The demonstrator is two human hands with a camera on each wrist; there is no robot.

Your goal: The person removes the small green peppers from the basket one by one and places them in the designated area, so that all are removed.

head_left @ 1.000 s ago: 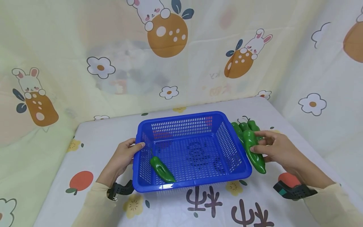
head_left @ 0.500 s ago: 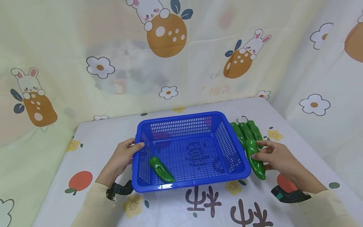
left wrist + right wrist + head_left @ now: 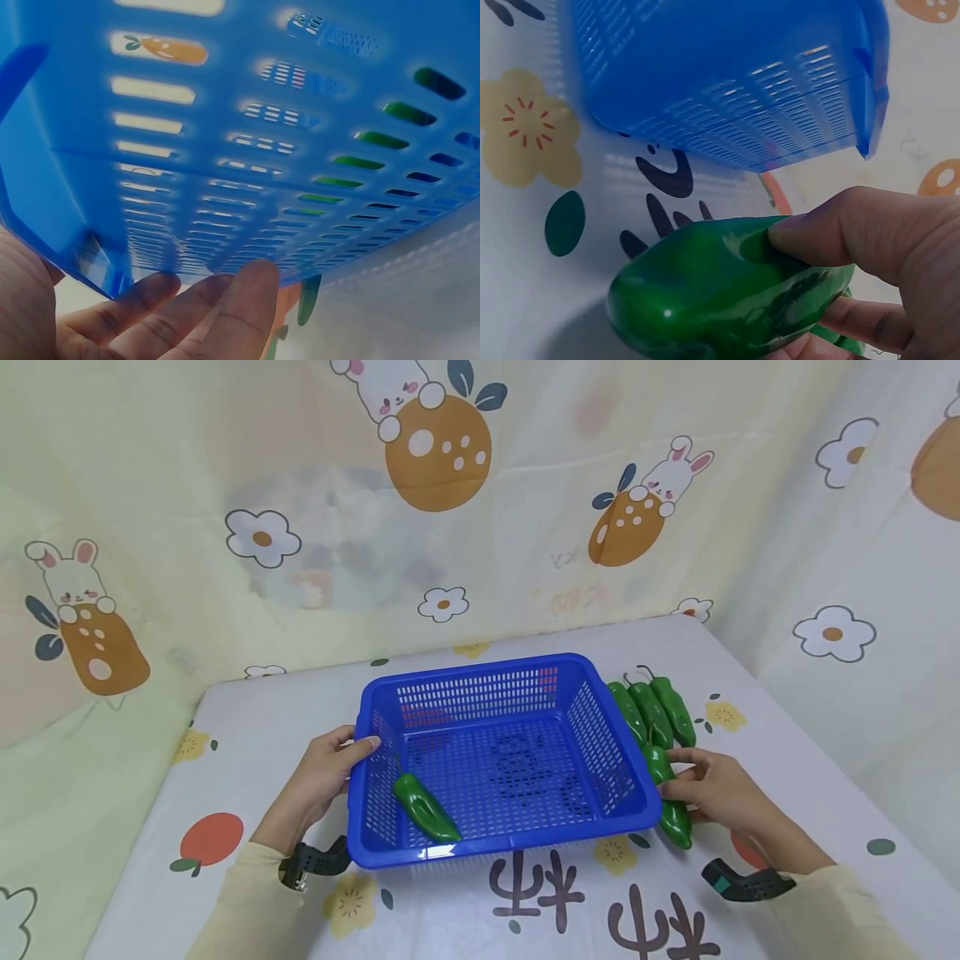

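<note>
A blue plastic basket [image 3: 517, 843] with slotted walls stands on the table, and one green pepper [image 3: 426, 808] lies in its left part. My left hand [image 3: 324, 772] grips the basket's left rim, thumb over the top; in the left wrist view its fingers [image 3: 247, 307] lie under the rim against the slotted wall. Just right of the basket, my right hand [image 3: 723, 793] pinches another green pepper [image 3: 712, 292] between thumb and fingers. Behind that held pepper, several green peppers [image 3: 651, 714] lie side by side on the table, the leftmost partly hidden by the basket's rim.
A white printed cloth [image 3: 255, 727] covers the table. Behind it and at both sides hangs a patterned curtain [image 3: 337, 577]. Dark wristbands [image 3: 748, 883] sit on both wrists.
My right hand has drawn the held pepper toward me and slightly left, away from the other peppers, which now show more fully. The left hand and the basket have stayed put.
</note>
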